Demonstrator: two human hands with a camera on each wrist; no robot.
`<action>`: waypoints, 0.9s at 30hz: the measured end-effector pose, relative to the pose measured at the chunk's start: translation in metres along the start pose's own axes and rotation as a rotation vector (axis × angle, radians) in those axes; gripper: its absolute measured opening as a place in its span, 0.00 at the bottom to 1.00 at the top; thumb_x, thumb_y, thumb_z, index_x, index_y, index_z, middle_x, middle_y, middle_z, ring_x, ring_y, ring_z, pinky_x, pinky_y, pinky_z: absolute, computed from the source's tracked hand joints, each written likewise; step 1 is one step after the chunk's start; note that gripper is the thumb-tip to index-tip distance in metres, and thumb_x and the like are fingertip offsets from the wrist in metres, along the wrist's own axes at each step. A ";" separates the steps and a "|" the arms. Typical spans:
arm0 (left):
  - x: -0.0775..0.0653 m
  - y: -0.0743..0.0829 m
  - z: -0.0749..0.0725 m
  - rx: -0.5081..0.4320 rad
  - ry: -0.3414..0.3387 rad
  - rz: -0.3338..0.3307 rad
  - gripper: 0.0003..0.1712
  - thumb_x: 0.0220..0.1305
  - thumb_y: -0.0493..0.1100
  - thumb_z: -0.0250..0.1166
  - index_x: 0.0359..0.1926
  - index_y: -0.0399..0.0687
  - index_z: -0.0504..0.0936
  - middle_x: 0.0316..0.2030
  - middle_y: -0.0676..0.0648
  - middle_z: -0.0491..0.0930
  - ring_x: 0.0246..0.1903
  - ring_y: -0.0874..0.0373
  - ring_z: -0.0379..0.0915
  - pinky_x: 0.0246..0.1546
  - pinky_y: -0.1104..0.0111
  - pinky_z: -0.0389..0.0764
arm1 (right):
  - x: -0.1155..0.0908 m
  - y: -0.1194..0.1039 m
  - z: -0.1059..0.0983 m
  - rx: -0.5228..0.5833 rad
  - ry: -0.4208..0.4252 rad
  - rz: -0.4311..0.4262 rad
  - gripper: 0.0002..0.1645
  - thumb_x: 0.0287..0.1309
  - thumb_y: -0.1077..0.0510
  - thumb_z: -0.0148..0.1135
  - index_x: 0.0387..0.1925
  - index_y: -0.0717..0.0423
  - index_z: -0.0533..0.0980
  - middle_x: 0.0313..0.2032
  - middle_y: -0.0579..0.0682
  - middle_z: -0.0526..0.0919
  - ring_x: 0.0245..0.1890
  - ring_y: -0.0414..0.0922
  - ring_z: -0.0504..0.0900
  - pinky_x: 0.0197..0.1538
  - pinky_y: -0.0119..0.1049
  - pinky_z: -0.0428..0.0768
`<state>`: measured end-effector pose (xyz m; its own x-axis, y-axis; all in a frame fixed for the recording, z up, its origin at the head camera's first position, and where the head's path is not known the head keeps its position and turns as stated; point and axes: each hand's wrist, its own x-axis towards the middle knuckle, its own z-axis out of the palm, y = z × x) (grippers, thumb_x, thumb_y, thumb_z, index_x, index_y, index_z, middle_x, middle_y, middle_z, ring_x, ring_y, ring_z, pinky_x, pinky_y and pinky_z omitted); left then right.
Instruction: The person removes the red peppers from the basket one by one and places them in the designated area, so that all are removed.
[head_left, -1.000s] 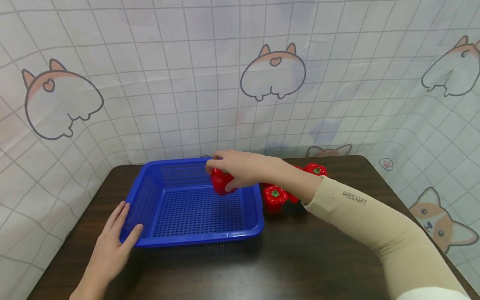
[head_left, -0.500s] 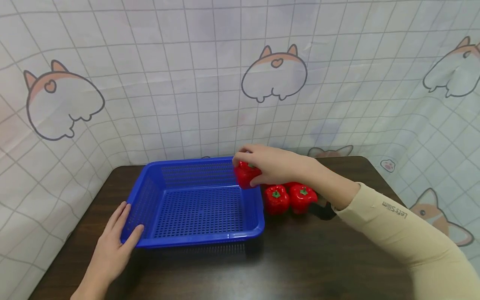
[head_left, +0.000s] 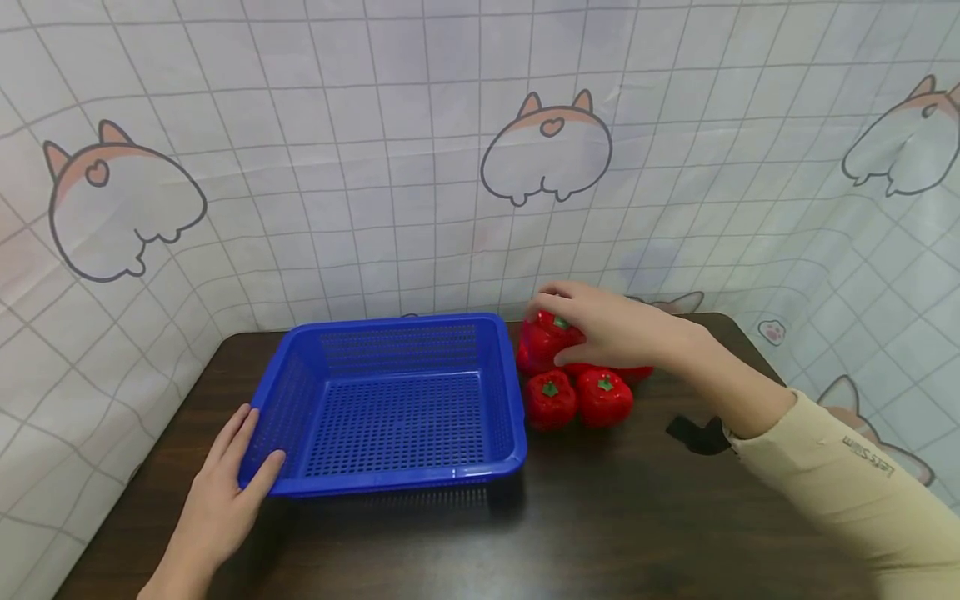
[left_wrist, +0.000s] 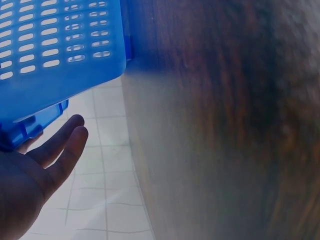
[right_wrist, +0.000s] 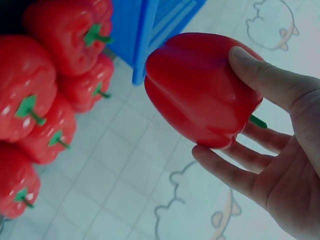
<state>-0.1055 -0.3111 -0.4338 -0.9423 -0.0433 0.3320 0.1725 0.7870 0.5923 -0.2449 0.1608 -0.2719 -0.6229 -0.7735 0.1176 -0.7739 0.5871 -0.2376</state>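
Note:
My right hand (head_left: 611, 323) grips a red bell pepper (head_left: 542, 342) just beyond the right side of a blue slotted basket (head_left: 397, 478). Seen from the right wrist, the pepper (right_wrist: 200, 95) lies on its side between thumb and fingertips, its green stem toward the palm. Several more red bell peppers (head_left: 604, 398) with green stems stand close together below and beside that hand, some partly covered by it. My left hand (head_left: 225, 487) rests at the basket's near left corner, its fingers (left_wrist: 65, 155) extended along the outside of the rim.
A dark wooden table (head_left: 600, 517) carries everything. Behind it hangs a white gridded cloth (head_left: 375, 208) with cartoon corgis, which also runs down both sides. Near the right wrist shows a black piece (head_left: 699, 435).
My right hand has moved right with the bell pepper, from over the basket past its right rim to the other peppers. The left hand and basket have stayed put.

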 end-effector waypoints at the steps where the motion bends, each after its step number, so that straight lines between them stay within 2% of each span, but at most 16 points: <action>1: 0.000 0.000 0.000 -0.001 0.001 0.001 0.41 0.76 0.50 0.60 0.80 0.39 0.55 0.79 0.39 0.50 0.72 0.26 0.50 0.62 0.27 0.57 | -0.004 0.002 -0.001 0.001 0.006 0.008 0.31 0.55 0.62 0.78 0.59 0.47 0.75 0.58 0.49 0.74 0.58 0.49 0.75 0.57 0.49 0.81; 7: 0.000 0.000 -0.001 -0.001 -0.001 0.000 0.41 0.76 0.50 0.59 0.80 0.40 0.54 0.80 0.40 0.49 0.73 0.27 0.48 0.63 0.27 0.55 | -0.024 0.020 -0.002 0.007 0.038 0.047 0.31 0.54 0.63 0.78 0.59 0.50 0.75 0.58 0.51 0.76 0.58 0.52 0.76 0.56 0.52 0.81; 22: 0.001 -0.003 0.001 -0.003 0.009 0.007 0.41 0.76 0.49 0.60 0.80 0.39 0.55 0.79 0.38 0.50 0.73 0.27 0.50 0.63 0.28 0.56 | -0.077 0.052 0.000 0.019 0.109 0.120 0.31 0.52 0.65 0.79 0.56 0.49 0.75 0.54 0.49 0.77 0.48 0.47 0.78 0.46 0.44 0.84; 27: 0.000 -0.002 0.001 -0.001 0.004 0.002 0.41 0.76 0.49 0.60 0.80 0.39 0.55 0.79 0.39 0.50 0.73 0.26 0.50 0.63 0.28 0.56 | -0.090 0.061 0.004 0.022 0.106 0.162 0.31 0.51 0.65 0.80 0.55 0.51 0.76 0.58 0.52 0.76 0.50 0.50 0.78 0.46 0.45 0.84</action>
<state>-0.1064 -0.3122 -0.4351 -0.9406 -0.0441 0.3367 0.1751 0.7864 0.5923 -0.2352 0.2656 -0.3007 -0.7483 -0.6392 0.1772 -0.6608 0.6952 -0.2828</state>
